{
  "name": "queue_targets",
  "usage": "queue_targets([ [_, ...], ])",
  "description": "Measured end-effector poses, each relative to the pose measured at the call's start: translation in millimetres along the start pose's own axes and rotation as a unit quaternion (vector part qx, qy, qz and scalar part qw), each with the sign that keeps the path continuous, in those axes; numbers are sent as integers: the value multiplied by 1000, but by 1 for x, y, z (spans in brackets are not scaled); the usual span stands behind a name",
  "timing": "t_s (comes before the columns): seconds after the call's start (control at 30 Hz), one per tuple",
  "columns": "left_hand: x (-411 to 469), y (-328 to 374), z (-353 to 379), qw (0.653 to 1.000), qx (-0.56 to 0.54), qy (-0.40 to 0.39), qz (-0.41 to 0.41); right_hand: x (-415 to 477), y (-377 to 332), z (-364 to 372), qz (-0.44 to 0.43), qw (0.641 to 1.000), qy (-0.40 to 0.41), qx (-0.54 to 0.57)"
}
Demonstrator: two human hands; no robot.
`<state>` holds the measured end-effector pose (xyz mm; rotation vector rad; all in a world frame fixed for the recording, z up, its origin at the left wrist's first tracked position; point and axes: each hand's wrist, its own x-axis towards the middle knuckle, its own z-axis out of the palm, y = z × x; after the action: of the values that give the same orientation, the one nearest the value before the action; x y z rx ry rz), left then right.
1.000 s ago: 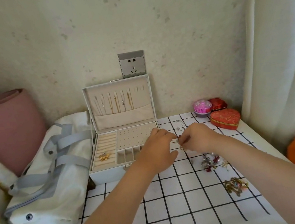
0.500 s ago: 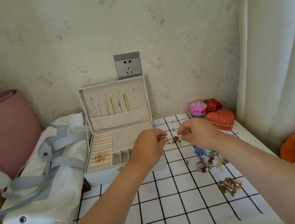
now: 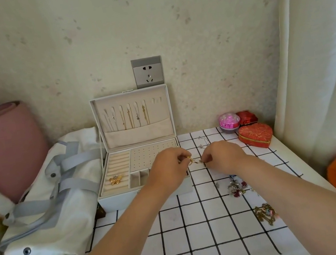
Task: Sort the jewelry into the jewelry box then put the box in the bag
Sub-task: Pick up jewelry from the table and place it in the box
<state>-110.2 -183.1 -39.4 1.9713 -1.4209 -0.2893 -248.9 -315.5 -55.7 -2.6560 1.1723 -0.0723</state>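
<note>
The hands have drawn a little apart; a small gold piece (image 3: 190, 159) now shows between them; the left hand's (image 3: 169, 168) grip pinches it, the right hand's (image 3: 224, 158) grip pinches its thin trailing end; it hangs at the open white jewelry box's (image 3: 121, 199) right edge, so placing looks near.

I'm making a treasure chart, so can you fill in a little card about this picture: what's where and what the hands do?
jewelry box: open, lid upright
in the lid: necklaces hanging
in the tray: gold brooch on the ring rolls
left hand: pinches a small gold piece
right hand: pinches its other end
loose jewelry: heaps on the checked cloth, right of the box
bag: white, lying left of the box
</note>
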Motion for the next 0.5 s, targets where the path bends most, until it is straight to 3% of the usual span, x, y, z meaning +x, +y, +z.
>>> queue_targets([
  [0.37,-3,-5,-17,1000,-13,15,-12,7,-9,3,18,998,-33,57],
  [0.5,-8,-8,-25,1000,-19,18,-11,9,-15,-9,27,992,23,117],
])
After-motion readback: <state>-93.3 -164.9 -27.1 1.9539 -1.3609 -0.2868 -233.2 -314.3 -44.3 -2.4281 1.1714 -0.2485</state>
